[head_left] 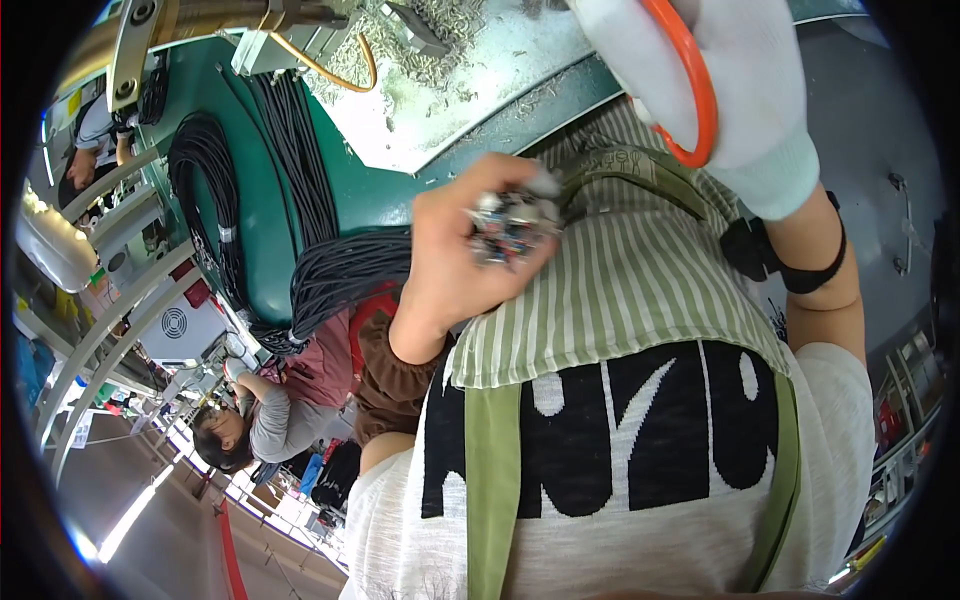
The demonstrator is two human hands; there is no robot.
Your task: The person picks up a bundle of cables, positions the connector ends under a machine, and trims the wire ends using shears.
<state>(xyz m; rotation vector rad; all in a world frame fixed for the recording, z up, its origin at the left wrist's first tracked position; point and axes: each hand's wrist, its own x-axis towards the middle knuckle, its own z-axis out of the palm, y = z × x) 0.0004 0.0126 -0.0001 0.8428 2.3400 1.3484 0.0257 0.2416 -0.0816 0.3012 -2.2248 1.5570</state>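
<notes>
My left hand [455, 245], bare, is closed round the end of a bundle of black cables [350, 265]. Cut ends with small coloured wires [512, 228] stick out of the fist, blurred by motion. The rest of the bundle trails off to the left over the green table. At the upper right, my right hand [740, 90] wears a white glove and is closed on a tool with an orange loop handle [690, 80]. The tool's working end is hidden or out of view. The two hands are apart, both in front of my striped apron [640, 260].
The green table [375, 200] carries a coiled black cable bundle [205, 180] and straight black cables [295, 150]. A pale board [400, 135] at the far edge is strewn with small clippings [430, 60] beside a metal fixture [410, 28]. A co-worker [270, 420] sits at the left.
</notes>
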